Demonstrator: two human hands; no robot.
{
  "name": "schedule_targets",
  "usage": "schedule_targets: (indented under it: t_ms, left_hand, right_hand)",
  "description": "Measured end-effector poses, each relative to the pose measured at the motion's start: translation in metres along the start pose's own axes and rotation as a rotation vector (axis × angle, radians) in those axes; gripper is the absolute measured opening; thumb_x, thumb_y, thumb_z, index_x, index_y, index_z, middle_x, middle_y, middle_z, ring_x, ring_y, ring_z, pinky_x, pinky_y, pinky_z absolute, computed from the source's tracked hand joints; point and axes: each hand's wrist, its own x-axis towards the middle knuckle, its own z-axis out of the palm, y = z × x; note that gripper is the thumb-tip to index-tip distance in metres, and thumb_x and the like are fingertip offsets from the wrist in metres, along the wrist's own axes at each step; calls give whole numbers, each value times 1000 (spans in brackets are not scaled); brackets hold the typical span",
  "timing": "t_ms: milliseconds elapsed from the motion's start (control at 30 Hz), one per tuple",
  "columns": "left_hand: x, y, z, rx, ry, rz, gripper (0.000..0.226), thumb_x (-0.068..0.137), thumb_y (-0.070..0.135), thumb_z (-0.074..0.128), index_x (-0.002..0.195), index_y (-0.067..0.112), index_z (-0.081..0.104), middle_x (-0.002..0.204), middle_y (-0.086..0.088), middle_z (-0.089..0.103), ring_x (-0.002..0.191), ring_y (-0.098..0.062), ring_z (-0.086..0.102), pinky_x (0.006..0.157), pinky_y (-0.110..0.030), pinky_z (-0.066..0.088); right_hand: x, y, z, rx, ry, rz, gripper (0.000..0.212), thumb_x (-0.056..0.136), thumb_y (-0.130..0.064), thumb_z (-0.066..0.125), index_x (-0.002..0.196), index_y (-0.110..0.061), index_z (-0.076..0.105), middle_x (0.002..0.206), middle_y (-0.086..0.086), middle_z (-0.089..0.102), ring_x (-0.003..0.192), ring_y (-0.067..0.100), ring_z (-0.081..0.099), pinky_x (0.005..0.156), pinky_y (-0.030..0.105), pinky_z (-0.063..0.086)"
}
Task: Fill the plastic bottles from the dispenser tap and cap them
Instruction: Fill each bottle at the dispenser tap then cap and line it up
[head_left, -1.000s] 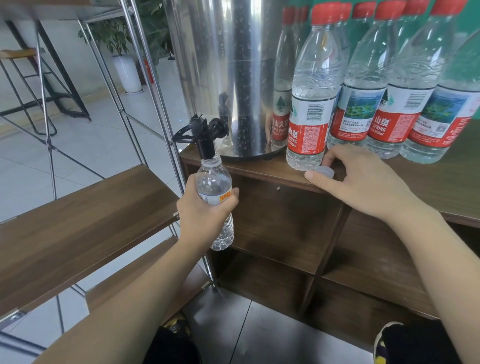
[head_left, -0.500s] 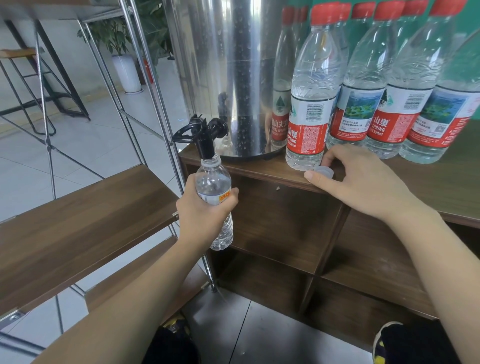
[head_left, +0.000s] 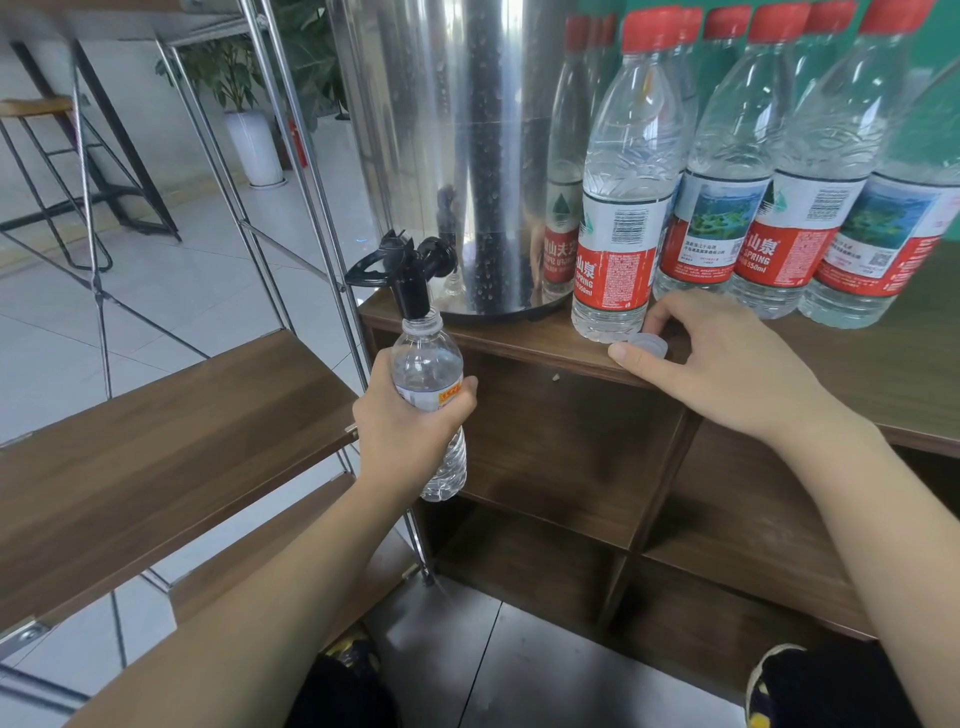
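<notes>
A steel dispenser (head_left: 467, 156) stands on the wooden cabinet top (head_left: 519, 345), its black tap (head_left: 408, 273) jutting over the left edge. My left hand (head_left: 410, 426) grips a small clear uncapped bottle (head_left: 428, 364) upright, its mouth right under the tap's spout. A translucent white cap (head_left: 647, 344) lies on the cabinet top near the front edge. My right hand (head_left: 727, 364) rests over it, thumb and fingers around the cap. Whether the cap is pinched or just touched, I cannot tell.
Several larger red-capped bottles (head_left: 623, 208) with red and white labels stand in rows right of the dispenser. A brown shelf (head_left: 156, 441) on a metal rack (head_left: 311, 208) sits at the left. Open cabinet cubbies (head_left: 571, 441) lie below.
</notes>
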Motion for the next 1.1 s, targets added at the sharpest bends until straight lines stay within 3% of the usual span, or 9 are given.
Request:
schedule_targets:
  t_ms: [267,467,733,967,1100]
  left_hand:
    - [1,-1,1,5,-3,6,53,75,31,89,117,19,61,104,8,70,93,-7,68,71,-2,47]
    - [1,-1,0,-1,-9,3,49,74,31,89,113,21,61,99,11,71,89,3,67,71,-4,47]
    - [1,-1,0,4,-10,12,52,75,31,89,118,18,61,106,7,71,95,-10,69,72,-2,47]
    - [1,0,0,8,-8,10,49,75,31,89,114,20,61,100,11,70,90,5,65,70,-2,45]
    - [1,0,0,4,-7,13,51,75,30,89,115,19,61,101,10,70,90,0,67,70,-2,46]
  right_hand:
    - [1,2,1,-9,-3,3,41,86,-75,52,90,-34,52,98,-13,59,93,11,53,75,38,48]
    - [1,2,1,-11,-5,-2,42,86,-76,51,89,-35,52,99,-13,59,93,11,53,76,38,48]
    - [1,1,1,-8,-6,3,41,86,-75,52,90,-34,52,100,-13,59,94,11,53,76,38,48]
    - [1,2,0,-4,1,-1,42,86,-76,51,89,-34,52,97,-14,59,93,10,53,76,39,48]
    - [1,2,1,-1,3,-8,42,86,-75,52,88,-34,52,96,-13,59,92,11,53,76,39,48]
